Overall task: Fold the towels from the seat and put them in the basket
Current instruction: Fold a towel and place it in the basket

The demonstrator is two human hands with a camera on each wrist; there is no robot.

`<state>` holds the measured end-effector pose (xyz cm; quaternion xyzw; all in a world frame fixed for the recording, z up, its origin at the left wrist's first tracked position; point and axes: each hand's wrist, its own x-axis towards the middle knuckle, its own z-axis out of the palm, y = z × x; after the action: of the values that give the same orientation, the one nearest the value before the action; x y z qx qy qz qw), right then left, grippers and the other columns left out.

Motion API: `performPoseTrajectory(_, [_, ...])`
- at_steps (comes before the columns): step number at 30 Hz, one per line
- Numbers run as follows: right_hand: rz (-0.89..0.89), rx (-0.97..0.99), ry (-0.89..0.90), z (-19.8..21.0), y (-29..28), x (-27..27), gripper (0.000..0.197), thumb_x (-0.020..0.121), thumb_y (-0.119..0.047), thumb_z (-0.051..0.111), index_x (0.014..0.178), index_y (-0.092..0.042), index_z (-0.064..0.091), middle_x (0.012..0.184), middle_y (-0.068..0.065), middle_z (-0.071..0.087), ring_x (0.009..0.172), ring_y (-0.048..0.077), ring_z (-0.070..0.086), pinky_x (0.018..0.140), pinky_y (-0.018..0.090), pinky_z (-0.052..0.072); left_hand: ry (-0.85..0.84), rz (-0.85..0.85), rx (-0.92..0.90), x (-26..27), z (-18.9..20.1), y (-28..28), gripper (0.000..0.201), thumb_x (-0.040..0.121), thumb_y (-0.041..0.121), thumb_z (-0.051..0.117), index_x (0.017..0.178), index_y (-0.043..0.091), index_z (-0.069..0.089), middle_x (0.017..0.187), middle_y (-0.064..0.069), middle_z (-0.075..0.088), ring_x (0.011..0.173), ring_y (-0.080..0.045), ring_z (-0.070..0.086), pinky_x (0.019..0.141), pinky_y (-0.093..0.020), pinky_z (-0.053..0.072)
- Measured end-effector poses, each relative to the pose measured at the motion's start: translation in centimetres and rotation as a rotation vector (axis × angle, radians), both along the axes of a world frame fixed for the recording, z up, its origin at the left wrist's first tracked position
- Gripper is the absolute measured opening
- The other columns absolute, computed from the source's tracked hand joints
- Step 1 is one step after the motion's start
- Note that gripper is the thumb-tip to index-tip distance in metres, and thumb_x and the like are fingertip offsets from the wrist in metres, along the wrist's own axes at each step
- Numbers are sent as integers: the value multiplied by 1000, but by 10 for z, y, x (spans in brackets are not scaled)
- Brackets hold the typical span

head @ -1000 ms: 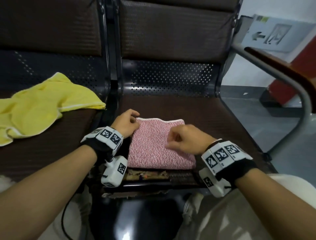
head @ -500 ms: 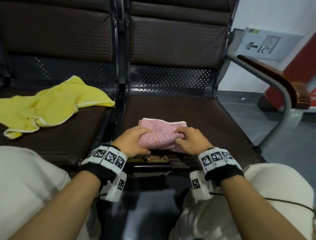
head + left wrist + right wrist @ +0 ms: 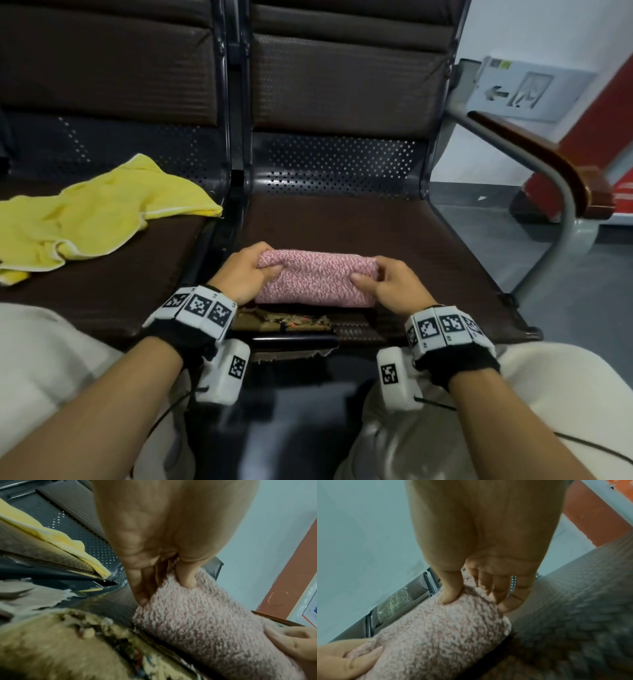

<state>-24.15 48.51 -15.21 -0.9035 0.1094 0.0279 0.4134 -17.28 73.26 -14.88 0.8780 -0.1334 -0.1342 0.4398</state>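
Because the pink towel [image 3: 317, 281] is folded into a thick bundle at the seat's [image 3: 428, 240] front edge, I have my left hand [image 3: 241, 275] clamped on its nine o'clock end and my right hand [image 3: 388, 289] pinching its three o'clock end, thumbs on top, so the layers should not spring open. Unfolded, the yellow towel [image 3: 92, 219] lies on the neighbouring seat toward ten o'clock; I see no basket.

- I see a pink towel [image 3: 317, 281] flecked with white, lying on the dark brown seat [image 3: 394, 233].
- Left of that seat, I see a plain yellow towel [image 3: 99, 219] with a white edge.
- My wrist bands [image 3: 198, 308] are white with black square markers.
- Right of the seat, a red wall strip [image 3: 599, 113].
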Motion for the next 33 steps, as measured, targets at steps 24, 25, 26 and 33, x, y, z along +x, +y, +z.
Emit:
performPoseTrajectory(24, [50,257,11,37,17,22,39,89,-31,62,113,-9,42,97,-2,57,89,11,59,77,30,51,-188,-446,467,26,54,-31,90,79,35,71,149,27,16,156,1,12,144,-18,12,118,-36,14])
performPoseTrajectory(25, [89,270,-61,49,18,12,33,88,-24,63,110,-11,42,94,-4,57,84,6,59,73,26,52,-162,-510,381,16,69,-35,101,75,41,74,150,31,7,158,4,7,145,-14,6,117,-35,10])
performPoseTrajectory(26, [120,275,-132,61,17,2,30,88,-19,63,109,-10,43,93,-4,58,81,2,59,71,20,51,-128,-558,312,6,84,-41,107,72,45,75,150,32,3,157,5,11,144,-12,10,116,-33,12])
performPoseTrajectory(33, [27,207,-462,150,-32,-78,16,87,-15,64,94,-20,51,89,1,60,79,6,59,73,25,48,-9,-618,20,-51,148,-97,60,65,44,79,119,29,58,111,8,68,100,-8,66,94,-35,51])
